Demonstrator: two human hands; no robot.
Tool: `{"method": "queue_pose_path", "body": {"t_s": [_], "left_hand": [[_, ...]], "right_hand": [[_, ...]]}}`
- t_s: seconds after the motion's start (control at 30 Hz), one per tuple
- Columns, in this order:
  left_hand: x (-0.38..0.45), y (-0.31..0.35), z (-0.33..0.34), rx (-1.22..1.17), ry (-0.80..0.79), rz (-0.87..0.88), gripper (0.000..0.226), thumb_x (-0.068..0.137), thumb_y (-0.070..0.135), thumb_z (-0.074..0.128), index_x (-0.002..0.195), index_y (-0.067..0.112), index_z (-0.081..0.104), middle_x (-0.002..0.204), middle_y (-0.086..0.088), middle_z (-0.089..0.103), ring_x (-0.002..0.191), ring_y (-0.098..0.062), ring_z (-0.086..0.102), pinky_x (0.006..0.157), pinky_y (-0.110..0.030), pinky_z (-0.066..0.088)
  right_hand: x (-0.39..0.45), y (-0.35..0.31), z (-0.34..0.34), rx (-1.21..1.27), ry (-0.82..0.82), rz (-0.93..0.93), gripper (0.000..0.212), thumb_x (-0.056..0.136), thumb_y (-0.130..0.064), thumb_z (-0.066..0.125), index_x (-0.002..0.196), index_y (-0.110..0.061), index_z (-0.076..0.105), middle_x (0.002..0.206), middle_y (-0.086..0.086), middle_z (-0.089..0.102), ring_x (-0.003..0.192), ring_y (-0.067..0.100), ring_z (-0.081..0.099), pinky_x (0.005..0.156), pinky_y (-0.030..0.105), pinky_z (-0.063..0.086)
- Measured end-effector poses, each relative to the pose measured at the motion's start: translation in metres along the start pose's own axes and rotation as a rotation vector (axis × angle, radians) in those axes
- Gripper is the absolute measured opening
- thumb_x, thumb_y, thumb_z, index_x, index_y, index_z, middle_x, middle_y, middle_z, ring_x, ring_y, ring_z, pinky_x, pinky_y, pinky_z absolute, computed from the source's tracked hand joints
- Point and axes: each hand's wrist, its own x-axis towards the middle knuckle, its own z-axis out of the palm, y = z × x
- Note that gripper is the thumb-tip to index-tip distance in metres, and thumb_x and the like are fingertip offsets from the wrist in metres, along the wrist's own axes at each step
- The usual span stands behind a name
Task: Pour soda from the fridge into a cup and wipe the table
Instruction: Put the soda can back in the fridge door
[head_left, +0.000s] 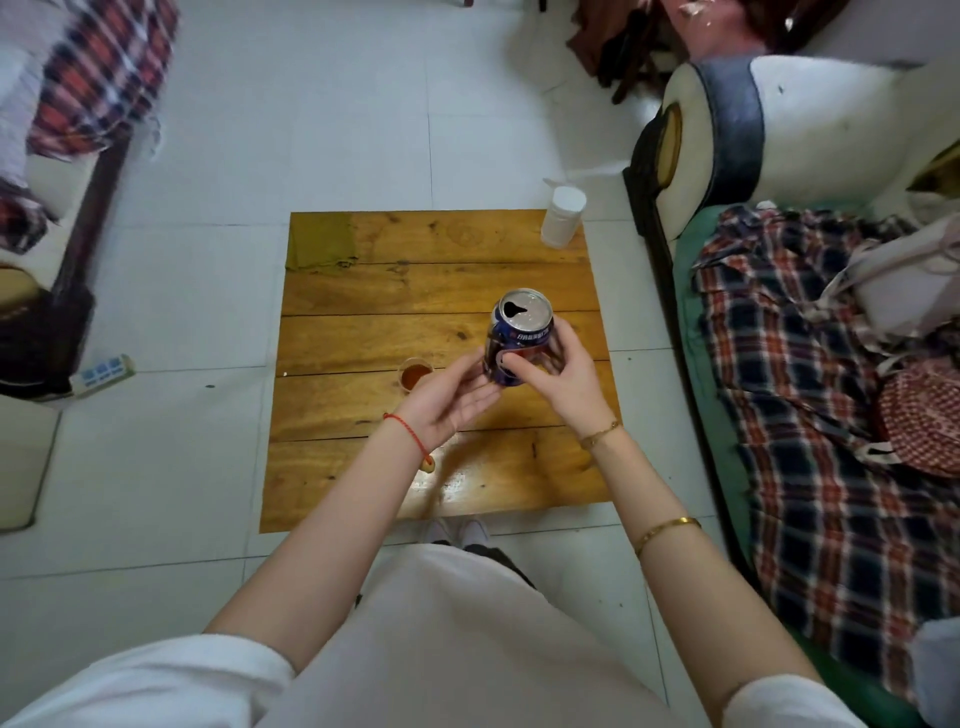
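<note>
A blue soda can with its top opened is held upright above the small wooden table. My right hand wraps its fingers around the can's lower half. My left hand is at the can's left side, palm up with fingers spread, its fingertips touching the can's base. A small clear cup with brown drink stands on the table just left of my left hand. An olive-green cloth lies flat on the table's far left corner.
A white lidded jar stands at the table's far right corner. A sofa with a plaid blanket runs along the right. A power strip lies on the tiled floor at left, by another seat with plaid fabric.
</note>
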Motion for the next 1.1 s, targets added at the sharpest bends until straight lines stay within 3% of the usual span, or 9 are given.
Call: {"method": "queue_pose_path", "body": {"t_s": [0.1, 0.3, 0.43, 0.53, 0.63, 0.7, 0.8, 0.97, 1.1], "left_hand": [[-0.016, 0.005, -0.001, 0.006, -0.003, 0.008, 0.038, 0.089, 0.026, 0.069, 0.113, -0.003, 0.060, 0.106, -0.018, 0.070, 0.089, -0.024, 0.072, 0.070, -0.029, 0.062], [-0.049, 0.007, -0.004, 0.010, -0.015, 0.036, 0.033, 0.090, 0.026, 0.068, 0.108, -0.001, 0.061, 0.112, -0.019, 0.066, 0.091, -0.025, 0.070, 0.073, -0.031, 0.062], [-0.070, 0.000, -0.009, 0.014, -0.006, 0.058, 0.031, 0.091, 0.026, 0.066, 0.105, -0.001, 0.061, 0.117, -0.022, 0.065, 0.099, -0.026, 0.068, 0.080, -0.034, 0.059], [-0.086, -0.010, -0.014, -0.008, 0.022, 0.089, 0.037, 0.089, 0.027, 0.068, 0.111, -0.002, 0.059, 0.117, -0.023, 0.066, 0.105, -0.028, 0.068, 0.081, -0.035, 0.059], [-0.102, -0.028, -0.016, -0.054, 0.057, 0.132, 0.037, 0.090, 0.026, 0.067, 0.113, -0.002, 0.059, 0.111, -0.021, 0.068, 0.093, -0.024, 0.071, 0.076, -0.031, 0.061], [-0.114, -0.044, -0.017, -0.099, 0.080, 0.161, 0.035, 0.091, 0.025, 0.065, 0.112, -0.002, 0.059, 0.110, -0.021, 0.068, 0.092, -0.024, 0.071, 0.075, -0.031, 0.061], [-0.134, -0.073, -0.017, -0.180, 0.129, 0.204, 0.026, 0.092, 0.024, 0.064, 0.103, 0.000, 0.061, 0.106, -0.020, 0.068, 0.089, -0.024, 0.070, 0.075, -0.032, 0.061], [-0.164, -0.125, -0.020, -0.334, 0.215, 0.273, 0.023, 0.093, 0.023, 0.064, 0.100, 0.001, 0.063, 0.097, -0.018, 0.071, 0.091, -0.026, 0.070, 0.074, -0.032, 0.060], [-0.190, -0.159, -0.029, -0.468, 0.286, 0.344, 0.026, 0.092, 0.023, 0.064, 0.107, 0.001, 0.062, 0.105, -0.020, 0.069, 0.093, -0.027, 0.070, 0.067, -0.031, 0.062]], "right_hand": [[-0.010, -0.013, 0.000, 0.003, -0.025, -0.008, 0.066, 0.080, -0.010, 0.078, 0.138, -0.010, 0.046, 0.134, 0.003, 0.060, 0.125, 0.010, 0.056, 0.110, 0.033, 0.043], [-0.029, -0.030, 0.001, 0.026, -0.079, -0.050, 0.053, 0.089, -0.006, 0.066, 0.138, -0.013, 0.047, 0.126, -0.009, 0.060, 0.115, -0.006, 0.058, 0.096, 0.016, 0.046], [-0.043, -0.033, 0.003, 0.074, -0.131, -0.030, 0.048, 0.091, -0.024, 0.061, 0.137, -0.020, 0.052, 0.137, -0.002, 0.058, 0.129, 0.011, 0.052, 0.108, 0.033, 0.042], [-0.050, -0.033, 0.006, 0.130, -0.186, 0.001, 0.048, 0.087, -0.034, 0.058, 0.134, -0.027, 0.054, 0.139, -0.002, 0.057, 0.132, 0.013, 0.050, 0.111, 0.034, 0.040], [-0.057, -0.027, 0.006, 0.136, -0.262, -0.003, 0.059, 0.088, -0.031, 0.052, 0.142, -0.008, 0.046, 0.144, 0.007, 0.051, 0.133, 0.016, 0.049, 0.111, 0.030, 0.041], [-0.063, -0.024, 0.004, 0.115, -0.326, -0.016, 0.053, 0.095, -0.025, 0.051, 0.143, -0.004, 0.044, 0.146, 0.010, 0.049, 0.134, 0.018, 0.048, 0.112, 0.032, 0.040], [-0.077, -0.021, 0.003, 0.083, -0.416, -0.019, 0.046, 0.099, -0.020, 0.048, 0.143, -0.005, 0.045, 0.146, 0.010, 0.049, 0.133, 0.018, 0.047, 0.112, 0.033, 0.039], [-0.106, -0.013, 0.007, 0.021, -0.562, -0.066, 0.033, 0.103, -0.012, 0.042, 0.134, -0.017, 0.051, 0.138, 0.004, 0.055, 0.129, 0.018, 0.050, 0.103, 0.022, 0.044], [-0.128, -0.010, 0.025, -0.060, -0.668, -0.143, 0.033, 0.104, -0.015, 0.041, 0.135, -0.018, 0.051, 0.139, 0.002, 0.054, 0.132, 0.018, 0.048, 0.112, 0.037, 0.039]]}}
